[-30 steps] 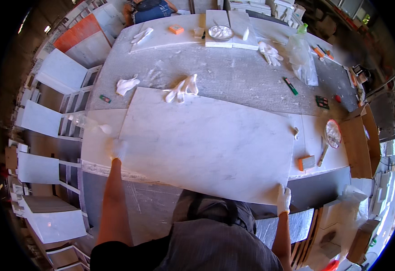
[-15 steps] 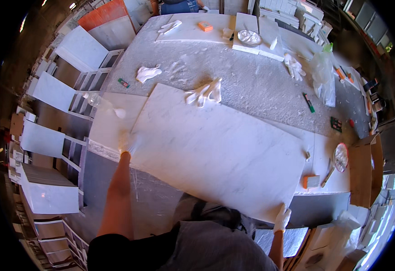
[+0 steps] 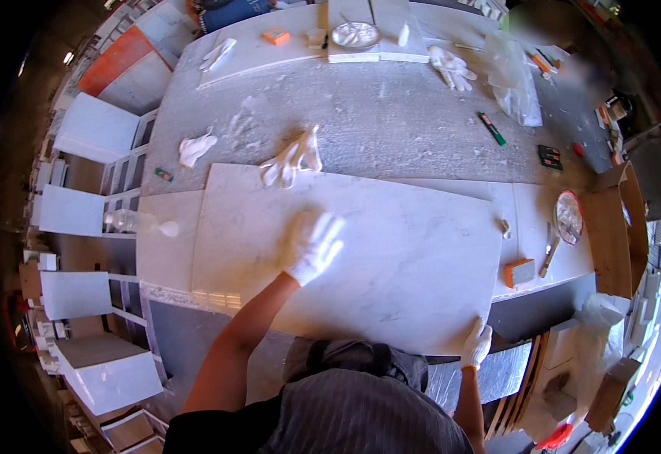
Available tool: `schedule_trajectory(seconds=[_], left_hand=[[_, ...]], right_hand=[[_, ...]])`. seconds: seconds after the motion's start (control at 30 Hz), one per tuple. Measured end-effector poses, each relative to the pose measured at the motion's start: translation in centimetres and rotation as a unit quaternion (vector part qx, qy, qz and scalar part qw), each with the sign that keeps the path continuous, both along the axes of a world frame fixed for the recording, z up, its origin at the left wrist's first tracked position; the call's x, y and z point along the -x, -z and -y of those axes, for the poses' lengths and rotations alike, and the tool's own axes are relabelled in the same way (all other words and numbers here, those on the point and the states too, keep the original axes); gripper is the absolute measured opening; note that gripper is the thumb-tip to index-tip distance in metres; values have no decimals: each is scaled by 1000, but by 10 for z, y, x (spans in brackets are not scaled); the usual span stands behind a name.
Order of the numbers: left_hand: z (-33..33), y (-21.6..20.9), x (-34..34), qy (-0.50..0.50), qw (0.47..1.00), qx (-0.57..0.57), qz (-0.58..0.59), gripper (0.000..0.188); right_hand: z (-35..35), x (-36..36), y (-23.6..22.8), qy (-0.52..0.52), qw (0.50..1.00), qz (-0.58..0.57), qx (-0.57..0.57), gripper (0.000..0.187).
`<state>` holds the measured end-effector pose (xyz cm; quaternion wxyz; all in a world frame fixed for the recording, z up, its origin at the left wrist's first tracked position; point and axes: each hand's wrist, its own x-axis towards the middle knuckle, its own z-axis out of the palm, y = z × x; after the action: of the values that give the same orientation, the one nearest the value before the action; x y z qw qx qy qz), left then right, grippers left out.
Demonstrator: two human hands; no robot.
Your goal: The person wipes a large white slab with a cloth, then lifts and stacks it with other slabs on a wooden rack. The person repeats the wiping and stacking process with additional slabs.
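A large white stone slab (image 3: 391,250) with faint grey veins lies across the near side of the work table, its front edge close to my body. My left hand (image 3: 317,246), in a white glove, is over the slab's left-middle, slightly blurred, its fingers stretched out and holding nothing. Whether its palm touches the surface I cannot tell. At the near right corner my gloved right hand (image 3: 477,344) grips the slab's edge, the thumb side showing and the fingers' undersides hidden. A crumpled white glove (image 3: 294,159) rests on the slab's far edge.
On the right are an orange-and-grey block (image 3: 519,272), a bowl of white paste (image 3: 569,217), a brush-like tool (image 3: 549,257) and a cardboard box (image 3: 614,227). Another paste bowl (image 3: 355,35) stands at the back. A loose glove (image 3: 452,68) and plastic bag (image 3: 513,79) lie farther off.
My left hand has left the slab's left edge and moved right over its surface. The slab appears turned more squarely to me as the view shifted. My right hand stays at its corner.
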<state>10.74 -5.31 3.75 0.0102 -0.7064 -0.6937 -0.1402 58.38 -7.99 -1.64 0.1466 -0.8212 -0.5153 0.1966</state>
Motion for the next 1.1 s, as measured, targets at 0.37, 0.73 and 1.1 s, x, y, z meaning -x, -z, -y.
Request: schedule_trajectory(seconds=[0.37, 0.73, 1.1], left_hand=[[-91, 33, 134, -50, 992, -34, -114, 48], [53, 34, 92, -190, 979, -31, -63, 45], [69, 40, 123, -293, 953, -52, -61, 41]], right_hand=[[0, 12, -2, 6, 1000, -4, -19, 42], [0, 11, -5, 35, 999, 17, 17, 45], [-1, 25, -1, 63, 997, 27, -38, 46]])
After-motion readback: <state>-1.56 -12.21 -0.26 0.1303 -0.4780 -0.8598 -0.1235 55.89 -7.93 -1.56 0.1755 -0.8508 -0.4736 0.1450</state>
